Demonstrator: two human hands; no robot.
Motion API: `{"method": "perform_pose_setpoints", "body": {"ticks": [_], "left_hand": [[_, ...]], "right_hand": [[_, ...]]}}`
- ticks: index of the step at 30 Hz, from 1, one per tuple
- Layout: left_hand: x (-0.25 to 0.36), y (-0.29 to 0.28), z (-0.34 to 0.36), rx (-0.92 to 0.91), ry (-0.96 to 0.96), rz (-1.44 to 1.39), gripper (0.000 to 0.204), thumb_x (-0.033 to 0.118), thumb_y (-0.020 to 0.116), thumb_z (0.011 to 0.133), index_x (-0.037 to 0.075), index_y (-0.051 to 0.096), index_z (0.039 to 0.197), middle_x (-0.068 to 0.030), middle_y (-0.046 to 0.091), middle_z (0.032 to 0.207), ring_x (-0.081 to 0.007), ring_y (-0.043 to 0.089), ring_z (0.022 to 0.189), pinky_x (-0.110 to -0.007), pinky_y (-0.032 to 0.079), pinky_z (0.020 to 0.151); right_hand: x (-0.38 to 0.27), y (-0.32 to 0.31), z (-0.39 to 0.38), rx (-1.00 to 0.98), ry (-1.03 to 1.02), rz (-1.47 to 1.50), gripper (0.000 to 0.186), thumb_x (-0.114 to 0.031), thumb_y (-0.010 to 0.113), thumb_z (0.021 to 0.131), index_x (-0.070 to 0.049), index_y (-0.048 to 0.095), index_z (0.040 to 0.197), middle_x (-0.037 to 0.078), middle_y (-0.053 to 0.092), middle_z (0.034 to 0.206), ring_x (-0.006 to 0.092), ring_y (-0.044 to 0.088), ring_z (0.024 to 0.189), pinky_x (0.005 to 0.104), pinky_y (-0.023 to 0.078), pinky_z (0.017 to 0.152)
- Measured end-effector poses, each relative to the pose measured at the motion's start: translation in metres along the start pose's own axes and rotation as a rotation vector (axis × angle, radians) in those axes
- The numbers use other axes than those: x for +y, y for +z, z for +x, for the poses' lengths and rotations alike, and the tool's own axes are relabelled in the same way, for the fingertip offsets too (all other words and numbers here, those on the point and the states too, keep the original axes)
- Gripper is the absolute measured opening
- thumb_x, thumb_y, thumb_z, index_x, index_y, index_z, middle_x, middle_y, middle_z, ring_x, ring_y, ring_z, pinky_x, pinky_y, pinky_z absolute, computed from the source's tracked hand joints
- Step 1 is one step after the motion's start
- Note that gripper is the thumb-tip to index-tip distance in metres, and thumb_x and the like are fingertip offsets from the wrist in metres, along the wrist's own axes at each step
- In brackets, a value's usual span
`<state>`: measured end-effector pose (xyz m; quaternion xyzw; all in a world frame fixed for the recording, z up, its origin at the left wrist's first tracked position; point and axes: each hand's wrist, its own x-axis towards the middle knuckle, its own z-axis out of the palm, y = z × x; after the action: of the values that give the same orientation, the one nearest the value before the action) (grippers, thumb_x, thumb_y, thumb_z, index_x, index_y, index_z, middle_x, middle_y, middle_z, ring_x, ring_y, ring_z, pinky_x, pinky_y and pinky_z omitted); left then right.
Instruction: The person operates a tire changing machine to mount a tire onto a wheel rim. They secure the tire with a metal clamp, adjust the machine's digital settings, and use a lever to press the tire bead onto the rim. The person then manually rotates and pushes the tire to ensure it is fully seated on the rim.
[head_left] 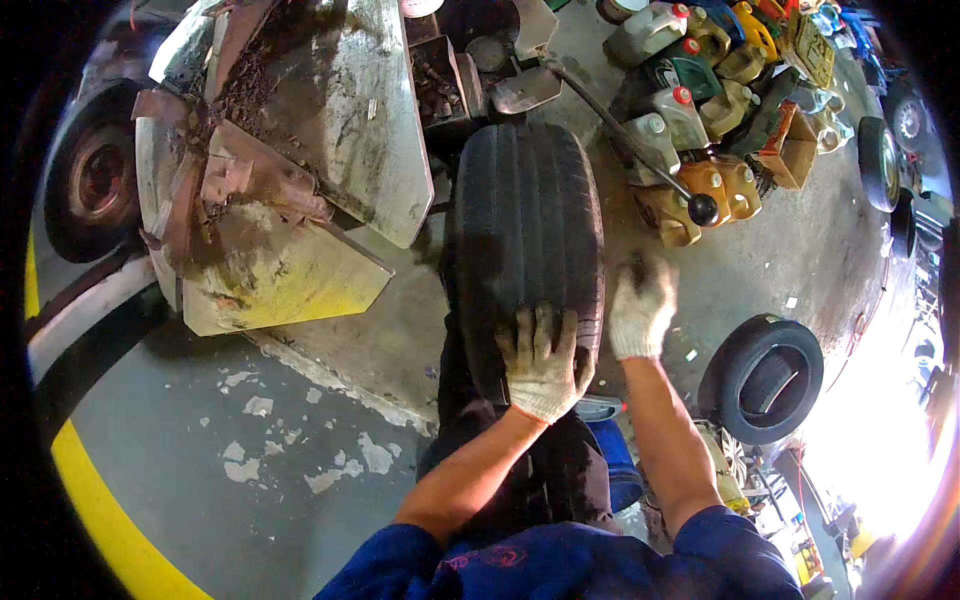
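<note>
Gloved left hand [541, 362] lies flat, fingers spread, on an upright black tyre [524, 235]; gloved right hand [641, 305] beside it, grip unclear. Cream, green and amber jugs [690, 120] crowd far right.

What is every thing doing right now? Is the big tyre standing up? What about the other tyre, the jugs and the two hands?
Big tyre: standing upright on its tread.
Left hand: gloved, flat on the tread, fingers spread.
Right hand: gloved, at the tyre's right edge, blurred.
Small tyre: lying flat on the floor.
Jugs: standing together, caps on those I can see.
Lever: slanting, black knob at its end.
</note>
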<state>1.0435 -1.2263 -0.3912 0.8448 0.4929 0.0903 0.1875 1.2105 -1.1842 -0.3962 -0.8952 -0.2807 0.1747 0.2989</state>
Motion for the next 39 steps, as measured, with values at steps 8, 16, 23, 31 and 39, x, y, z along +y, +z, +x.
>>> {"method": "perform_pose_setpoints", "body": {"ticks": [8, 16, 23, 31, 39], "left_hand": [[0.041, 0.010, 0.005, -0.080, -0.008, 0.023, 0.067, 0.049, 0.073, 0.090, 0.013, 0.065, 0.146, -0.0215, 0.054, 0.151, -0.0465, 0.053, 0.132, -0.073, 0.040, 0.102], [0.095, 0.056, 0.027, -0.025, 0.078, -0.011, 0.067, 0.045, 0.070, 0.093, 0.012, 0.062, 0.150, -0.0220, 0.046, 0.161, -0.0438, 0.051, 0.137, -0.066, 0.040, 0.108], [0.118, 0.040, 0.139, -0.079, 0.022, -0.042, 0.071, 0.043, 0.070, 0.092, 0.001, 0.058, 0.148, -0.0299, 0.045, 0.158, -0.0493, 0.047, 0.140, -0.070, 0.038, 0.112], [0.071, 0.015, 0.319, -0.034, 0.075, 0.252, 0.070, 0.055, 0.056, 0.101, -0.001, 0.061, 0.142, -0.0344, 0.055, 0.149, -0.0513, 0.050, 0.141, -0.070, 0.031, 0.121], [-0.024, 0.002, 0.474, -0.274, 0.026, 0.063, 0.065, 0.059, 0.053, 0.101, 0.005, 0.074, 0.129, -0.0222, 0.073, 0.135, -0.0422, 0.066, 0.129, -0.050, 0.050, 0.109]], "right_hand": [[-0.011, -0.043, 0.187, 0.269, -0.900, -0.757, 0.029, -0.036, 0.081, 0.083, -0.013, 0.071, 0.097, 0.009, 0.065, 0.092, 0.0295, 0.066, 0.094, 0.0448, 0.053, 0.073], [0.061, -0.118, 0.394, 0.278, -0.363, -0.900, 0.052, -0.059, 0.059, 0.100, -0.015, 0.073, 0.123, 0.017, 0.076, 0.118, 0.0438, 0.073, 0.106, 0.0544, 0.060, 0.090], [0.059, -0.133, 0.456, 0.157, -0.284, -1.029, 0.053, -0.058, 0.055, 0.102, -0.021, 0.067, 0.137, 0.020, 0.073, 0.128, 0.0425, 0.070, 0.118, 0.0529, 0.056, 0.100], [0.077, -0.142, 0.506, 0.111, -0.528, -1.229, 0.044, -0.049, 0.053, 0.105, -0.016, 0.072, 0.127, 0.019, 0.072, 0.123, 0.0386, 0.072, 0.110, 0.0501, 0.059, 0.096], [0.057, -0.142, 0.487, 0.372, -0.482, -0.721, 0.036, -0.039, 0.064, 0.098, -0.010, 0.077, 0.112, 0.017, 0.079, 0.107, 0.0378, 0.076, 0.098, 0.0498, 0.061, 0.084]]}}
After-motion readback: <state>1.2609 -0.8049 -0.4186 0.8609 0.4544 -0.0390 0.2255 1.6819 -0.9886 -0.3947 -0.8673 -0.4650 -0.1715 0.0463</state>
